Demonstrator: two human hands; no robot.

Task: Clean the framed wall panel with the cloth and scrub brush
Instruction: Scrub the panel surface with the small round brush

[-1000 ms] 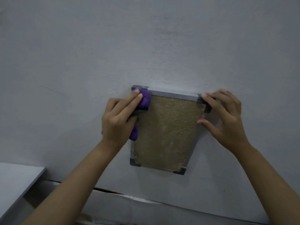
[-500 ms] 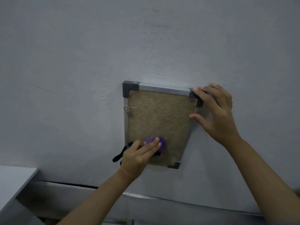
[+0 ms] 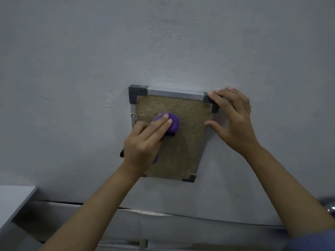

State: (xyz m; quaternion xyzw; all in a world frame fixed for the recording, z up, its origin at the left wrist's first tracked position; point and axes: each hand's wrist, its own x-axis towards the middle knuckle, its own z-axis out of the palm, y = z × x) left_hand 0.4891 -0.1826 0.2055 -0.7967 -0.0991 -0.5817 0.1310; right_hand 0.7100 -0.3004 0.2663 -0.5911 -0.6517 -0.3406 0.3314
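**Materials and surface finish**

The panel (image 3: pixel 183 142) face is a coarse, fibrous tan board, rough and matt, with faint sheen under the brush. Its frame (image 3: pixel 174 94) is dull grey metal, smooth, with a soft brushed look. The corner caps (image 3: pixel 137 93) are dark matt plastic; one lies under the fingertips (image 3: pixel 213 97) of the right hand (image 3: pixel 233 122). The brush (image 3: pixel 172 124) beneath the fingers (image 3: pixel 164 120) of the left hand (image 3: pixel 145 144) has a smooth purple plastic body, slightly glossy, above a black base. The wall (image 3: pixel 90 69) is matt grey paint, faintly uneven.
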